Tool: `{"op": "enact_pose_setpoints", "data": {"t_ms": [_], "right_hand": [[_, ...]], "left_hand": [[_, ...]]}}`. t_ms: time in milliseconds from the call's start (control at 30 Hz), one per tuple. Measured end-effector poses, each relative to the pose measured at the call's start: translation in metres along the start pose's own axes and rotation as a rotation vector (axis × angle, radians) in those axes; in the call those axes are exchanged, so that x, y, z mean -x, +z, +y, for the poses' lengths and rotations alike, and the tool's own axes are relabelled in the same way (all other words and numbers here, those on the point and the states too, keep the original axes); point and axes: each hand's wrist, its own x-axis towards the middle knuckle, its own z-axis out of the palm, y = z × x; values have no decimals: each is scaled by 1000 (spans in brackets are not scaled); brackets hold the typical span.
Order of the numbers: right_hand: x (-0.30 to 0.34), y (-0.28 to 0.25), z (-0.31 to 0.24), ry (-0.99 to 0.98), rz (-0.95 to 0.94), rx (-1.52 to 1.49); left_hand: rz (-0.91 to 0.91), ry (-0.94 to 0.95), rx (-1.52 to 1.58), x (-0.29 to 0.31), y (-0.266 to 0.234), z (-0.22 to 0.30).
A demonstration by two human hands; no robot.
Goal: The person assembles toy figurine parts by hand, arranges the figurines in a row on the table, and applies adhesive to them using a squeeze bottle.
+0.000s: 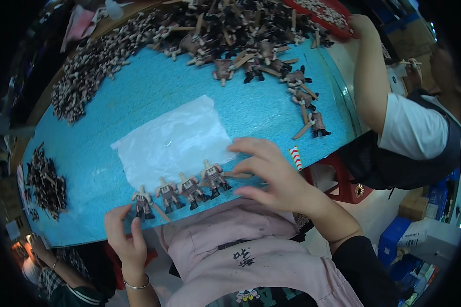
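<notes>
Along the near edge of the white sheet [171, 135]: 4 figures [191, 189] lie in 1 row, feet toward the person; the leftmost figure [143, 203] has a small gap from the other 3.
Left hand [125, 236]: at the sheet's near left corner, just beside this figure; thumb and fingers are parted and seem to grasp nothing. Whether a fingertip touches the figure, I cannot tell.
Right hand [272, 176]: at the sheet's right side, fingers spread, grasping nothing that I can see.
Brown strip [241, 175]: just right of the sheet, between the right hand and the rightmost figure [213, 177]; a finger could catch it and turn that figure out of line.
Blue table [87, 158]: its edge passes close on the sheet's near side; a careless push could drop a figure into the lap.
Sheet's wrinkles: if the sheet is pulled, the row could shift, because the figures' upper ends seem to overlap it.
Loose figures [317, 124]: right of the sheet, similar in colour; a sweeping forearm could disturb them.
</notes>
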Motion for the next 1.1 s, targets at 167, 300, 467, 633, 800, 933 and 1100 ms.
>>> {"op": "enact_pose_setpoints", "data": {"t_ms": [167, 300, 467, 633, 800, 933, 1100], "right_hand": [[25, -53, 15, 252, 336, 295], [45, -78, 33, 382, 241, 514], [49, -82, 23, 359, 144, 432], [51, -86, 21, 339, 82, 476], [51, -90, 26, 371, 16, 410], [51, -86, 17, 421, 110, 180], [50, -68, 30, 380, 248, -202]], "left_hand": [[-44, 73, 59, -38, -5, 28], [-245, 478, 209, -109, 44, 91], [-306, 772, 285, -165, 138, 165], [-159, 870, 84, -190, 201, 192], [-299, 742, 50, -176, 187, 184], [-493, 752, 76, -182, 164, 169], [-526, 749, -7, -192, 146, 153]]}}
